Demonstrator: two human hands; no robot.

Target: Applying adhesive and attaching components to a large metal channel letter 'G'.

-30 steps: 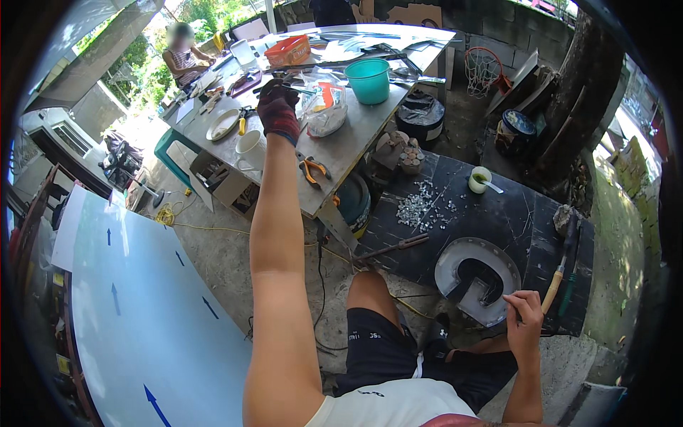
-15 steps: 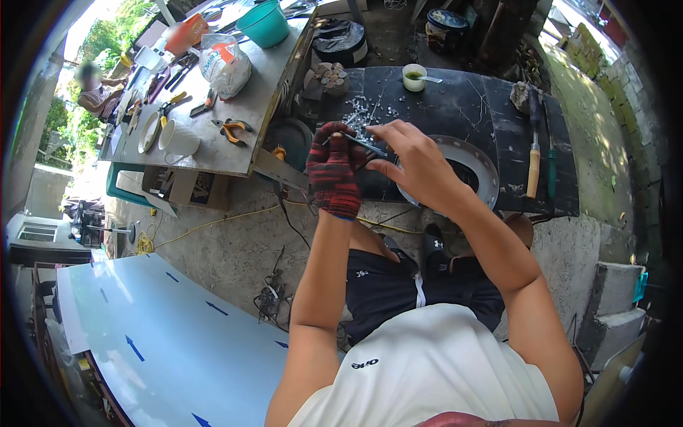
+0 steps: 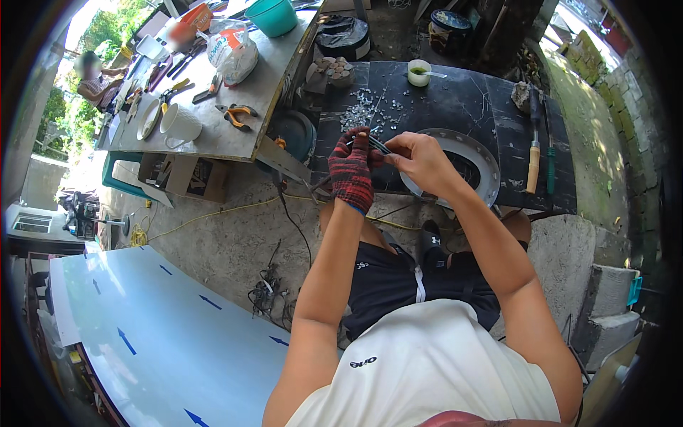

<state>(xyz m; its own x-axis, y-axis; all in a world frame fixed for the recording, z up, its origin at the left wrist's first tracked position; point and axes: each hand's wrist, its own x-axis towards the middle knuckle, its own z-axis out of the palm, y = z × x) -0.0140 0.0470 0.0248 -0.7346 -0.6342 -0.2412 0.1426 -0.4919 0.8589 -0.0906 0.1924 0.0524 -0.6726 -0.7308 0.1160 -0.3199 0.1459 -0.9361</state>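
Presently, the red-and-black gloved left hand (image 3: 351,168) and bare right hand (image 3: 425,164) both grip a slim, grey, metallic-looking rod (image 3: 379,146), held between them near the black, marble-patterned slab (image 3: 455,99).

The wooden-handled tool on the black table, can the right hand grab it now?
Probably yes: the right hand would have to leave the thin item, but nothing seems to block the wooden-handled tool.

Black with pale veins, the tabletop (image 3: 455,99) has at its near edge the left hand (image 3: 352,165) in a red-and-black striped glove (image 3: 351,183); left of the tabletop, orange-and-black pliers (image 3: 230,114), a teal bucket (image 3: 274,18).
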